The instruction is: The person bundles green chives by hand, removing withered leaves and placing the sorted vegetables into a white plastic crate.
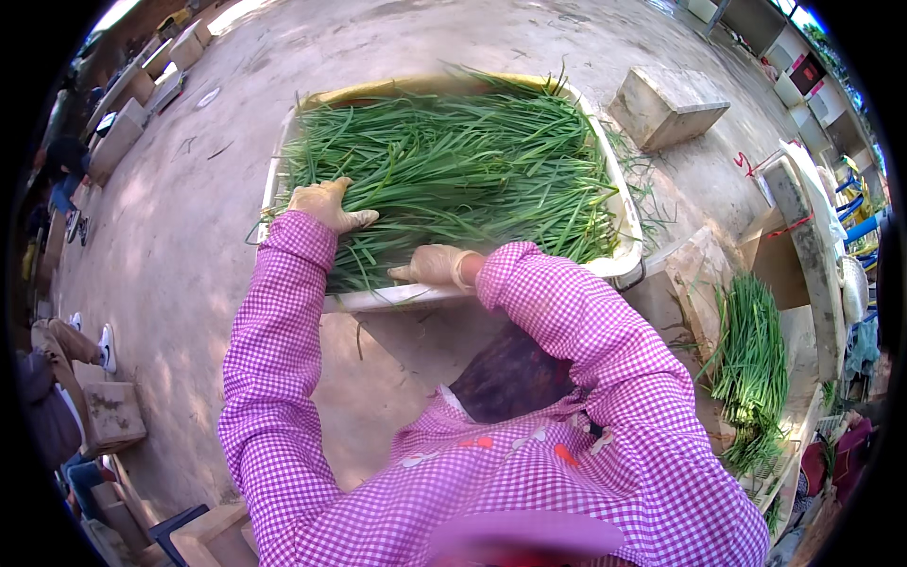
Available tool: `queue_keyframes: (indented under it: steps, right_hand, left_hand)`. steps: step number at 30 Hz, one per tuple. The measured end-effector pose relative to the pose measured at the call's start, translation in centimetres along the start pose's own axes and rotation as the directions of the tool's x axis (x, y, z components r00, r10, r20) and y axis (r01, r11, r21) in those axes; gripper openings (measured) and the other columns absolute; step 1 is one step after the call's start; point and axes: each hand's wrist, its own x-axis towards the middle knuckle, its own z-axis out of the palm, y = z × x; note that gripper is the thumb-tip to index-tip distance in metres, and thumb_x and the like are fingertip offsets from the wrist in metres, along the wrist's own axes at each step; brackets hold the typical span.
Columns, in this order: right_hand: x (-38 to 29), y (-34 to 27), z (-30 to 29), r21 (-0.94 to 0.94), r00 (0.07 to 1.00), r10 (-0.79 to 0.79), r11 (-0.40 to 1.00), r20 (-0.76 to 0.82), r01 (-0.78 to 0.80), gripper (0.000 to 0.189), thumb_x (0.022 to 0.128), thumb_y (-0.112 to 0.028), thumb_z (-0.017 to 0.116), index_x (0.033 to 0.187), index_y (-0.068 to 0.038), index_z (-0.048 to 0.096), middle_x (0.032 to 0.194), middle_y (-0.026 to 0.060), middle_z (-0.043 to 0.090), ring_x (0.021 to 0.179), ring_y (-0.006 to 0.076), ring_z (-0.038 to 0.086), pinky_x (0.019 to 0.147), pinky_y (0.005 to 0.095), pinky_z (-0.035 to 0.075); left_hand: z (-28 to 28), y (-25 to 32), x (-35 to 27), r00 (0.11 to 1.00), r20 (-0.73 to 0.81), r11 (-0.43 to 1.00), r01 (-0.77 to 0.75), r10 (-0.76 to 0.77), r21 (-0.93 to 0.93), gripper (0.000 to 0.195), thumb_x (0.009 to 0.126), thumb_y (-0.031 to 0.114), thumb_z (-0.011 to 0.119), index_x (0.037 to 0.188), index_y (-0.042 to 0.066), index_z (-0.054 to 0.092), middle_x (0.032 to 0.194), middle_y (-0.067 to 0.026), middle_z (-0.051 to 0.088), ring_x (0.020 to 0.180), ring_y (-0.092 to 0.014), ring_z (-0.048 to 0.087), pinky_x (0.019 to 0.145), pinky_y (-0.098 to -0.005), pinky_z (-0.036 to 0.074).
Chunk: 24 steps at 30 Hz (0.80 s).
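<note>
Before me a white plastic crate (628, 234) is filled with long green leafy stalks (439, 156), like Chinese chives, lying mostly crosswise. My left hand (331, 205), in a pale thin glove, rests with thumb and fingers apart on the stalks at the crate's left side. My right hand (436, 266), gloved too, is at the near rim, its fingers pointing left over the crate's inner edge; whether it grips anything is hidden. Yellowish cloth or sacking (397, 86) shows along the far rim. Both my sleeves are purple-and-white checked.
Another bunch of green stalks (752, 354) lies on the right beside stone blocks or boards (701, 290). A pale block (666, 106) stands beyond the crate's right corner. Seated people's legs (78, 340) show at the left, near a block (113, 418). Another person is at the lower right.
</note>
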Motion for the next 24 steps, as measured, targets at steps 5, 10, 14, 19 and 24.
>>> queue_keyframes:
  steps: [5,10,14,19,24]
  right_hand:
    - [1.8,0.1,0.9,0.821,0.995,0.091,0.566,0.037,-0.082,0.036,0.091,-0.037,0.058,0.106,-0.004,0.065,0.099,0.0139,0.066,0.089,0.0251,0.062,0.082,0.0381,0.047]
    - [1.5,-1.9,1.2,0.943,0.973,-0.029,0.241,-0.227,0.227,0.025,0.093,-0.024,0.054,0.110,-0.006,0.060,0.096,0.0039,0.062,0.079,0.0140,0.056,0.061,0.0279,0.042]
    - [1.3,-3.8,-0.1,0.885,0.926,-0.119,0.271,-0.359,0.378,0.026,0.092,-0.020,0.052,0.111,-0.005,0.061,0.094,0.0018,0.062,0.072,0.0114,0.053,0.057,0.0259,0.039]
    - [0.6,-8.8,-3.9,0.737,0.811,-0.216,0.338,-0.544,0.585,0.025,0.090,-0.024,0.058,0.107,-0.006,0.065,0.092,-0.0008,0.064,0.080,0.0088,0.056,0.072,0.0256,0.045]
    - [5.5,-5.4,-6.0,0.414,0.871,-0.229,0.808,-0.434,0.419,0.036,0.092,-0.034,0.055,0.100,0.000,0.065,0.089,0.0113,0.067,0.083,0.0201,0.062,0.079,0.0325,0.048]
  left_hand:
    - [0.6,-1.4,1.6,0.995,0.087,0.996,0.062,-0.057,-0.064,0.083,0.072,0.068,0.064,0.131,0.010,0.053,0.118,-0.0193,0.062,0.113,-0.035,0.057,0.098,-0.0407,0.044]
    - [4.6,-6.7,4.6,0.996,0.084,0.951,0.022,0.004,-0.309,0.092,0.069,0.075,0.061,0.132,0.009,0.052,0.125,-0.0185,0.058,0.119,-0.031,0.054,0.102,-0.0380,0.042]
    - [3.4,-9.4,4.3,0.995,0.095,0.724,0.089,-0.033,-0.684,0.083,0.073,0.065,0.066,0.128,0.005,0.055,0.118,-0.0160,0.062,0.110,-0.026,0.057,0.095,-0.0352,0.045]
    - [-4.4,-8.7,-1.1,0.967,0.190,0.163,0.217,-0.168,-0.962,0.058,0.087,0.043,0.066,0.123,0.000,0.056,0.103,-0.0104,0.067,0.088,-0.018,0.065,0.075,-0.0293,0.053]
    - [1.9,-12.8,0.7,0.954,-0.006,0.268,0.078,-0.300,-0.960,0.062,0.081,0.039,0.074,0.124,-0.001,0.055,0.108,-0.0138,0.066,0.097,-0.019,0.063,0.083,-0.0313,0.051]
